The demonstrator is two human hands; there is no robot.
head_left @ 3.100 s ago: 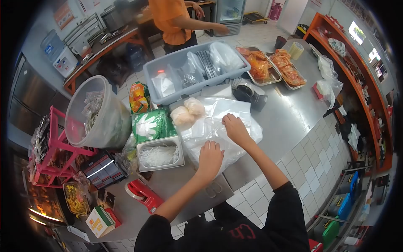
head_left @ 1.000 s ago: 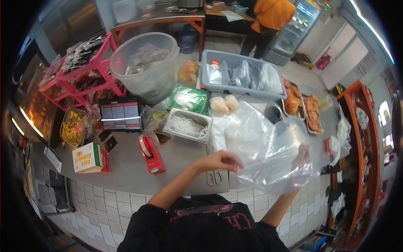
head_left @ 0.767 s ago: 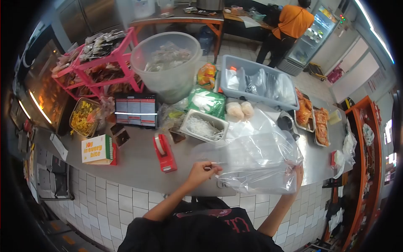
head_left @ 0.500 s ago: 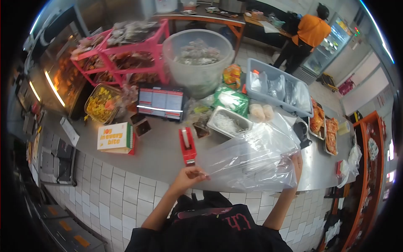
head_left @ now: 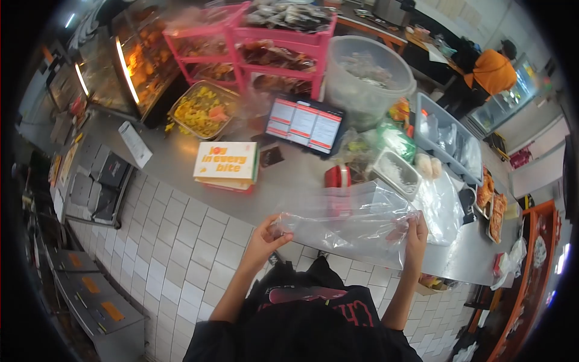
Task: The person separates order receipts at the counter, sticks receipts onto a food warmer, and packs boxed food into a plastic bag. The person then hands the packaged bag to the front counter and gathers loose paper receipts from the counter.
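A clear plastic bag (head_left: 362,232) stretches between my two hands above the front edge of the metal table. My left hand (head_left: 269,236) pinches its left end. At the other end, my right hand (head_left: 415,234) grips the bag between thumb and fingers. Behind the bag is a red tape dispenser (head_left: 335,177), partly seen through the plastic. A white and orange food box (head_left: 224,164), printed "joy in every bite", sits left of the dispenser. More clear bags (head_left: 445,202) lie flat on the table to the right.
A tablet (head_left: 306,125), a tray of yellow food (head_left: 202,114) and a pink rack (head_left: 280,39) stand behind. A big plastic tub (head_left: 368,90), a metal tray of white shreds (head_left: 395,172) and a blue-grey bin (head_left: 449,139) stand further right. Someone in orange (head_left: 493,71) is at the back.
The view has turned left, so table items appear further right. The bag has come away from the stack of bags and now hangs stretched between both hands.
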